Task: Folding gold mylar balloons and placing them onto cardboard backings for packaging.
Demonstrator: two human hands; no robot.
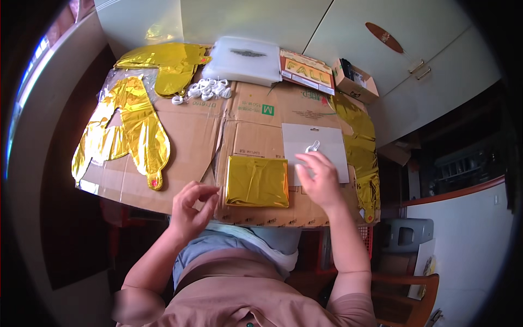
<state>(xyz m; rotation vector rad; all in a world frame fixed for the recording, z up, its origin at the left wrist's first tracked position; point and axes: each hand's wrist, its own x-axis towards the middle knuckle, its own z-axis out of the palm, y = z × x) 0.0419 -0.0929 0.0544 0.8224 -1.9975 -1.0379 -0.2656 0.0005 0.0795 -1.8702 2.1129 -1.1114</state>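
A folded gold foil sheet [257, 182] lies flat on the cardboard in front of me. My left hand [195, 206] hovers by its left side, fingers curled and thumb apart, with nothing visible in it. Over the lower part of a white card [333, 163] with a hanging slot is my right hand [317, 177]. Its fingers are bent, apart from the thumb, and I see nothing held. Just beyond the right fingertips, a small white cord bundle [312, 146] rests on the card; the fingers partly overlap its near end.
Flattened cardboard [256, 136] covers the table. Gold foil balloons [133, 117] lie at left, and another gold foil piece [362, 147] along the right edge. At the back are white cord coils [208, 88], clear plastic sleeves [242, 62], a printed card [308, 72] and a small box [357, 82].
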